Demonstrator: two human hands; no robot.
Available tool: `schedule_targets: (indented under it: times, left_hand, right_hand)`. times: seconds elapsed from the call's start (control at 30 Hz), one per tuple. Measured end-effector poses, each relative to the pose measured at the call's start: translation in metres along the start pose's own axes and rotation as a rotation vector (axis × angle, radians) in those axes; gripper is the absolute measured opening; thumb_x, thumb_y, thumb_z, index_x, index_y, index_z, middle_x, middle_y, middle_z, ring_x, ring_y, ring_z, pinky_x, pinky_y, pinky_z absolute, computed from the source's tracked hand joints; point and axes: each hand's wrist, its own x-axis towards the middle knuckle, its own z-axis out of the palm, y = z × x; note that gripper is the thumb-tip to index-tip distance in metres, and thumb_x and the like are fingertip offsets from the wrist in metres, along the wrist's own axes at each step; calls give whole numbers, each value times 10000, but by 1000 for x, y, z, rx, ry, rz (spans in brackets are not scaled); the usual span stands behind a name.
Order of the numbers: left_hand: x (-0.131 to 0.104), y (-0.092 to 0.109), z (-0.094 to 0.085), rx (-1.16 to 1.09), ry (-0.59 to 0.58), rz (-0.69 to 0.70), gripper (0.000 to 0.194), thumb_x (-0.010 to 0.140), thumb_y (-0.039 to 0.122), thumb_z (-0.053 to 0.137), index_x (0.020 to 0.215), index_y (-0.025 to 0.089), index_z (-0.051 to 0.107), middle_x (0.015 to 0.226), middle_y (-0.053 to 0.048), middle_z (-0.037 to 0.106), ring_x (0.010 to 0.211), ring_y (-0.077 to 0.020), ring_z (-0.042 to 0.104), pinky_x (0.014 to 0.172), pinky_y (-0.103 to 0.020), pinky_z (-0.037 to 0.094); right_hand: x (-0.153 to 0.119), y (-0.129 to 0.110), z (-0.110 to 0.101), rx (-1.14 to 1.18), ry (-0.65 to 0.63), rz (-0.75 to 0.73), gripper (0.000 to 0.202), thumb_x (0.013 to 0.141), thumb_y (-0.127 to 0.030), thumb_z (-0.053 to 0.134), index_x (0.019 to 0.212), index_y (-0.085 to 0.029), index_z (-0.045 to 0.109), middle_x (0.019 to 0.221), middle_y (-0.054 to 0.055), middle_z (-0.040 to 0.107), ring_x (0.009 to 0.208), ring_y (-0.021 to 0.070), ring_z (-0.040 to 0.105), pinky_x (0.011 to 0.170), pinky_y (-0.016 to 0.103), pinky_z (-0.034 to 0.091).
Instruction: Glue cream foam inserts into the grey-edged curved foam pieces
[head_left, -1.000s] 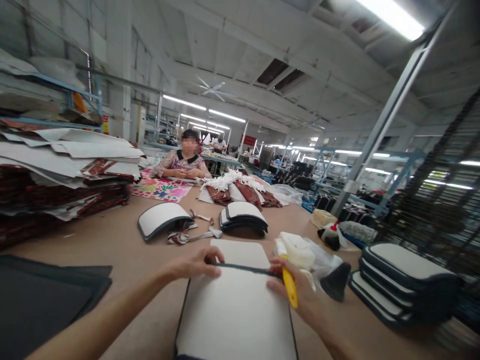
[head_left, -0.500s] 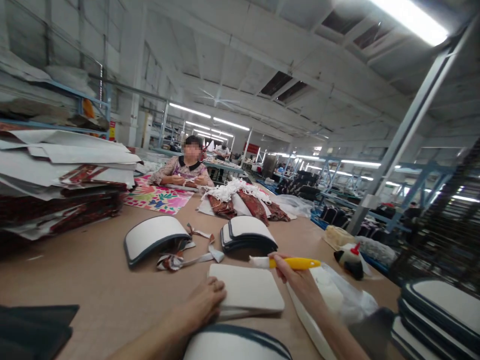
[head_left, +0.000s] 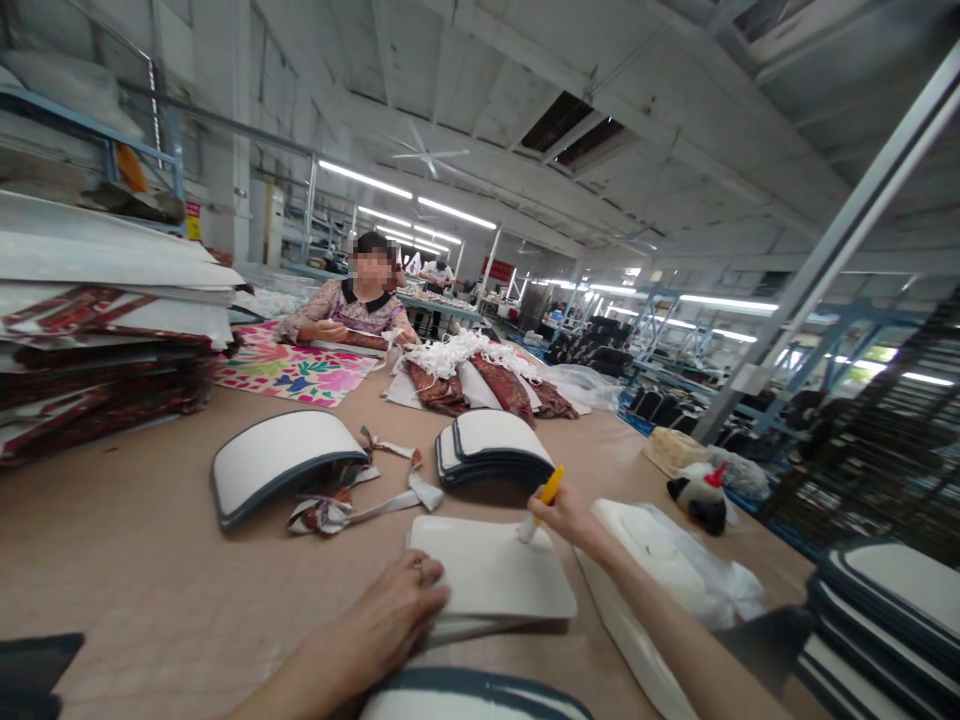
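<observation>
Two bare arms in view, both entering from the lower edge of the head view. Left forearm [head_left: 307,675] slants up and to the right; left wrist [head_left: 352,635] runs nearly in line with it. Left hand [head_left: 401,603] is low, back upward, fingers together and bent at the knuckles, tips directed right; pose is loose, not clenched. Left thumb: not clearly visible. Right forearm [head_left: 667,620] slants up and to the left, from the lower right. Right wrist [head_left: 604,548] shows little bend. Right hand [head_left: 562,515] is raised, fingers closed in a pinch-like grip. Hands are apart, the right reaching slightly farther forward than the left.
</observation>
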Motion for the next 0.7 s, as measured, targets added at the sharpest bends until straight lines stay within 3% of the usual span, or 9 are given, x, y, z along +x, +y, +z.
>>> schedule_targets:
  times: [0.1,0.17,0.23,0.33,0.4,0.5,0.57,0.63,0.7]
  left_hand:
    - [1,-9,-16,-217,12,-127,316,903,226,323,1177,210,480,1104,-71,567,1030,-221,503,937,-364,368]
    - [4,-20,-25,-267,6,-151,446,935,279,241,1370,177,229,1121,-87,574,1018,-204,536,913,-344,399]
    - [7,-29,-29,-294,-21,-155,506,940,310,211,1408,150,102,1084,-87,599,964,-188,572,863,-314,436]
    - [15,-34,-29,-267,-38,-171,525,920,292,236,1407,128,129,1017,-85,620,904,-191,585,835,-319,450]
    - [22,-30,-29,-235,-38,-181,531,895,245,265,1400,113,169,981,-90,624,899,-203,579,855,-349,437]
    - [22,-6,-38,-208,-46,-184,512,853,187,323,1357,106,287,969,-103,627,907,-225,575,877,-385,420]
    - [5,25,-48,-201,-37,-165,472,823,162,388,1296,151,393,1078,-105,601,994,-233,547,920,-379,394]
    - [-26,63,-52,-185,-29,-91,415,808,139,447,1208,242,487,1205,-49,549,1093,-206,499,964,-318,364]
    - [-62,99,-40,-10,-32,78,372,816,117,470,1150,272,520,1161,-14,594,1032,-183,547,902,-268,419]
  right_hand:
    - [-14,-9,-12,-34,25,17,247,804,-251,582,586,-153,522,509,-79,438,464,66,408,487,208,347]
    - [-19,-33,11,6,-20,-29,171,785,-238,552,637,-157,581,513,-62,471,493,81,431,496,209,341]
    - [-24,-60,42,69,-120,-89,152,761,-258,540,669,-165,617,530,-53,514,509,86,456,491,198,348]
    - [-35,-72,62,114,-220,-123,135,704,-227,541,608,-171,618,527,-46,545,508,90,478,498,192,365]
    - [-45,-54,45,101,-198,-90,123,663,-201,537,567,-174,610,510,-41,544,499,98,477,506,205,367]
    - [-65,-18,-7,46,-74,-5,153,606,-207,559,456,-181,546,435,-40,466,459,104,424,491,234,339]
    - [-78,-9,-36,41,-1,28,137,622,-253,571,504,-182,574,460,-32,479,488,120,443,500,243,343]
    - [-91,-19,-50,64,63,49,191,687,-348,555,637,-175,620,492,-28,487,499,127,450,491,245,347]
    - [-104,-42,-48,143,79,46,312,749,-451,518,770,-161,630,519,-26,491,494,122,446,478,241,351]
